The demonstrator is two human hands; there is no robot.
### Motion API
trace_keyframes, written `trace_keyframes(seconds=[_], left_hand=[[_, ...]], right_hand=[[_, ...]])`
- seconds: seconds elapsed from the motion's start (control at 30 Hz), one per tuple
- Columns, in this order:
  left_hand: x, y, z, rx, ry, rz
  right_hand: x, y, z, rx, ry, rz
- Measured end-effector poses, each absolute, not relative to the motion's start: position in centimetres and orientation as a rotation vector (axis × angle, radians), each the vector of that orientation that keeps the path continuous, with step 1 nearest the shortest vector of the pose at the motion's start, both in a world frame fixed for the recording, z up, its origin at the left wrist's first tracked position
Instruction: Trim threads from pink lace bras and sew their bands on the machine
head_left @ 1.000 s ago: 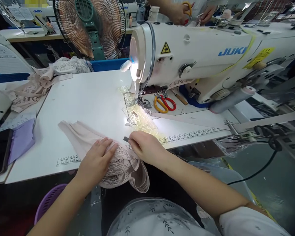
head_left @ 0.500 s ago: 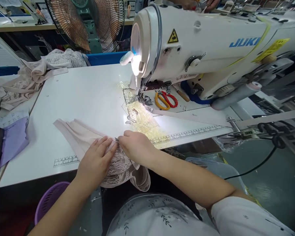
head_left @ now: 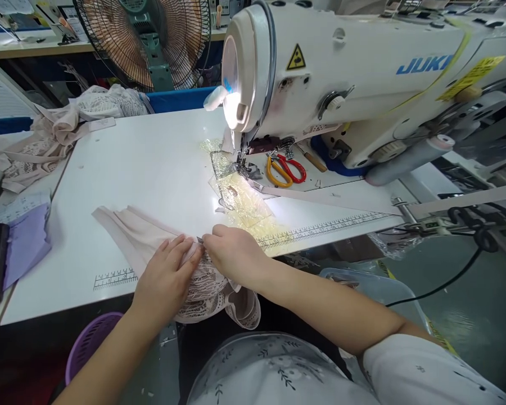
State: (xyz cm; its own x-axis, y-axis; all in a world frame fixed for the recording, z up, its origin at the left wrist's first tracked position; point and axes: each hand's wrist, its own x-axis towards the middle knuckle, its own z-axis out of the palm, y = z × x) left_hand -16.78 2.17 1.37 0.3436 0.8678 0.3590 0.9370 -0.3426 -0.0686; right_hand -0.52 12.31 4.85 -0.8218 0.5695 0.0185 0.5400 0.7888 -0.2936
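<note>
On lace garment (head_left: 202, 289), hands unmoved.

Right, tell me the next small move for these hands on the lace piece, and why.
Probably slide the pink lace piece up the table toward the presser foot. The left hand lies flat on it, the right hand pinches its edge beside a small metal tool, and half the piece hangs off the table edge, well short of the needle.

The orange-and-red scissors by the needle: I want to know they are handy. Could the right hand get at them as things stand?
Probably yes. The scissors lie open to view on the machine bed under the sewing machine arm, with bare table between them and the right hand, though that hand already pinches a small metal tool.
</note>
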Motion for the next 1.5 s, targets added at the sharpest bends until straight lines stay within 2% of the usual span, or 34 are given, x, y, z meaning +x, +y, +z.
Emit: trace_keyframes(seconds=[0.4, 0.57, 0.7, 0.8, 0.97, 1.1, 1.23, 1.5], left_hand=[[-16.7, 2.3, 1.6, -2.387, -1.629, -0.344], [-18.0, 2.7, 2.2, -2.395, -1.652, -0.294], [-20.0, 3.6, 3.5, -2.233, -1.814, -0.105], [-20.3, 4.2, 4.2, -2.135, -1.909, 0.016], [-18.8, 3.7, 4.1, -2.157, -1.997, 0.003], [-17.4, 2.7, 3.9, -2.164, -1.96, -0.118], [-16.7, 2.3, 3.9, -2.202, -1.913, -0.126], [-17.2, 2.0, 4.7, -2.343, -1.878, -0.035]], right_hand=[[2.0, 12.1, 6.0, -0.889, -2.98, 0.442], [3.7, 11.2, 6.8, -1.033, -2.66, 0.741], [4.1, 9.0, 5.4, -0.802, -2.486, 0.964], [3.3, 8.1, 3.5, -0.542, -2.488, 0.855], [2.9, 9.4, 2.9, -0.535, -2.644, 0.528], [3.9, 11.1, 5.6, -0.611, -2.894, 0.518], [2.6, 12.5, 7.5, -0.911, -2.942, 0.522], [-4.1, 13.8, 4.8, -0.861, -2.842, 0.398]])
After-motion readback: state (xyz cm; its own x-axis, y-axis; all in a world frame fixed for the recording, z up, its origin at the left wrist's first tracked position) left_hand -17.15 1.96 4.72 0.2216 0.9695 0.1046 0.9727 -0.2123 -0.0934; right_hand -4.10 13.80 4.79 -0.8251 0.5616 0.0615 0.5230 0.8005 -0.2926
